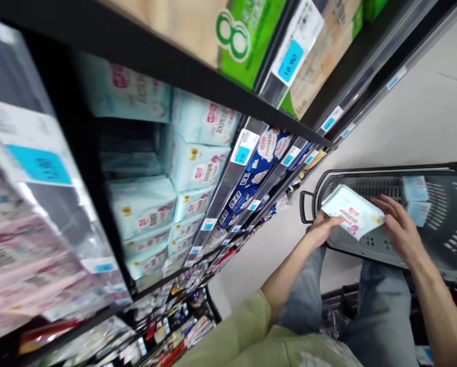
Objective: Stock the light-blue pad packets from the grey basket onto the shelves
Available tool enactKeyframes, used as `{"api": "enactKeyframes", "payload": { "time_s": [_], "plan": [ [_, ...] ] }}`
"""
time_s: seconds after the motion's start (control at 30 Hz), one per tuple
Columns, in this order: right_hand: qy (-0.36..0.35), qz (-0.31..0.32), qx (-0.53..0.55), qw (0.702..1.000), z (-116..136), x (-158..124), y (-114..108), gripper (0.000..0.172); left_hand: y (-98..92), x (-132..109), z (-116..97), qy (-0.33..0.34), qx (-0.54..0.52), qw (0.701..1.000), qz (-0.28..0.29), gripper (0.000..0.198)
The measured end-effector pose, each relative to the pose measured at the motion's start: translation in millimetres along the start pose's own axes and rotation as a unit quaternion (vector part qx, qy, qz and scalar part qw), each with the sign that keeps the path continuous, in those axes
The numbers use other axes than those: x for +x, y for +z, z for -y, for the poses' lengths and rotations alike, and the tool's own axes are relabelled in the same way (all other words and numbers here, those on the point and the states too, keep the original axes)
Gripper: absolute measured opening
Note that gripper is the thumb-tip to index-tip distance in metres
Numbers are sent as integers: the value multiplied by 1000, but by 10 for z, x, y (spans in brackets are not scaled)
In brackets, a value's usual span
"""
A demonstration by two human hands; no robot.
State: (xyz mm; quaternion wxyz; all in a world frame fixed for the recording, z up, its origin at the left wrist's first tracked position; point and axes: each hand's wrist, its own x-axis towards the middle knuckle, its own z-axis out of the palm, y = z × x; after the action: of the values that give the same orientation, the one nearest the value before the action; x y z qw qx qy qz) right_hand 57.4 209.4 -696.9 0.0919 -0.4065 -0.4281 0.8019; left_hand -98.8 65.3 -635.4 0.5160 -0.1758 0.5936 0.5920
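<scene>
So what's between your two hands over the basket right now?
In the head view, a pale blue packet lies between the left hand and right hand, both touching it above the grey basket.

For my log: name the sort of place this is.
Likely a supermarket aisle: shelves stacked with packaged goods, blue price tags on the shelf edges, and a shopping basket over which both hands hold a pale pack.

Black shelf [198,76] stacked with pale blue packs [192,165]; grey basket [385,255] holds two packs [415,199].
</scene>
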Motion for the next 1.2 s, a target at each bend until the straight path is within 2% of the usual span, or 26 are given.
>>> {"api": "enactKeyframes", "payload": {
  "time_s": [0.03,0.1,0.17,0.3,0.4,0.53,0.73,1.03,1.13,1.2],
  "plan": [
    [1,7,11,1000,6,-16,29,61,18,-15,-12,11,-14,1000,-11,77],
    [-3,5,20,1000,47,-55,132,70,55,-42,-42,34,-24,999,-17,79],
    [-16,-23,20,999,110,-80,264,82,79,-68,-79,47,-22,999,-5,80],
    [-53,-68,24,996,195,-70,415,83,33,-123,-198,61,-22,998,3,88],
    [-60,-64,13,996,221,-80,381,86,-70,-168,-328,74,-15,997,8,88],
    [-38,-33,-22,998,275,-148,292,85,-173,-203,-439,62,64,996,27,82],
    [-42,-26,-79,996,320,-245,267,87,-215,-210,-374,75,100,991,52,79],
    [-3,-33,-103,994,336,-469,393,84,-275,-341,-362,74,147,985,48,76],
    [2,-6,-108,994,342,-505,393,79,-294,-394,-365,86,150,985,26,77],
    [2,30,-138,990,381,-515,391,82,-322,-446,-385,96,149,984,6,82]
  ]
}}
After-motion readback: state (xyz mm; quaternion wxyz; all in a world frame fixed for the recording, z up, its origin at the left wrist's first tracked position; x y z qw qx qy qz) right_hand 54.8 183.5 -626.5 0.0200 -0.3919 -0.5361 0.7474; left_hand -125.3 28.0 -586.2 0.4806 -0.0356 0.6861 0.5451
